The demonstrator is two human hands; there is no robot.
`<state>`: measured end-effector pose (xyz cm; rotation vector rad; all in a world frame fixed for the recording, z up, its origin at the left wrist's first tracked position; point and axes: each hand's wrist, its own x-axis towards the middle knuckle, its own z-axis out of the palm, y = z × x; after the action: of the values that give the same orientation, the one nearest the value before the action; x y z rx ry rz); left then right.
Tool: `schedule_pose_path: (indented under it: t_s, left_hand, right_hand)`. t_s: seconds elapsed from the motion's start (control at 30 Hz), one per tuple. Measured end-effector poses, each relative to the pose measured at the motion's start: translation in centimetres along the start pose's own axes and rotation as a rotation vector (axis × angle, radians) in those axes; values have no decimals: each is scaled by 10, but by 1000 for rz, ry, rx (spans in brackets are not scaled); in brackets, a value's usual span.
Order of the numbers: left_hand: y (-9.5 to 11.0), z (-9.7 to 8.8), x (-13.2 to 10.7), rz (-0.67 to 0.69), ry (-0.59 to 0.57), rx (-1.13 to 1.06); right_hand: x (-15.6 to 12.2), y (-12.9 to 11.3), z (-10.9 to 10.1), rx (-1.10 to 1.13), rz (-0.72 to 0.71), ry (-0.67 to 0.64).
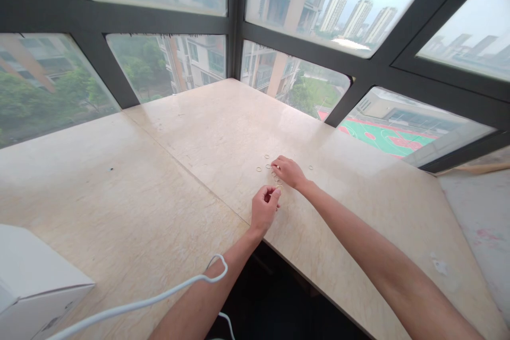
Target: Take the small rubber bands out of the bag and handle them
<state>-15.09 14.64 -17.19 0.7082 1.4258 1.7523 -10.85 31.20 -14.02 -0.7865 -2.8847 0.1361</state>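
Thin rings (268, 166): small, gold-toned hoops, most of them loosely grouped on the counter (119, 202) just ahead of and beside the two hands.
Outlying ring (311, 168): lies flat, apart from the group, to the right of the right hand.
Ring handling: judged very light and smooth, liable to skid on the hard surface; probably stiff, yet slender enough to bend under a firm squeeze. Material not confirmed by this view.
Ring grip point: the rim, taken between thumb and index fingertip; press one edge lightly to tip the hoop before lifting.
Left hand (264, 207): thumb and index finger brought together, pinching what appears to be one ring at the tips; remaining fingers curled toward the palm.
Right hand (290, 171): palm down, fingers bent, tips low over the group at its right side; whether they grasp a ring is not discernible.
Counter surface: pale, marbled, with a seam running to the left of the rings.
White cable (139, 304): enters from lower left and loops at the left forearm.
White box (35, 271): rests at the counter's left side, well apart from the rings.
Window frames (236, 21): dark, bordering the counter's far edges.
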Motion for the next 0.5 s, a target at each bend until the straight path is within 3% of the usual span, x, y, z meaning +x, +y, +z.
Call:
schedule_pose_path:
  t_s: [0.13, 0.23, 0.5]
  left_hand:
    - [2, 0, 0, -1, 14, -6]
    - [4, 0, 1, 1, 30, -33]
    - [3, -1, 2, 19, 28, -67]
  right_hand:
    - [-18, -3, 5, 434, 32, 241]
    - [-40, -11, 0, 601, -10, 323]
    - [-94, -33, -10, 599, -84, 432]
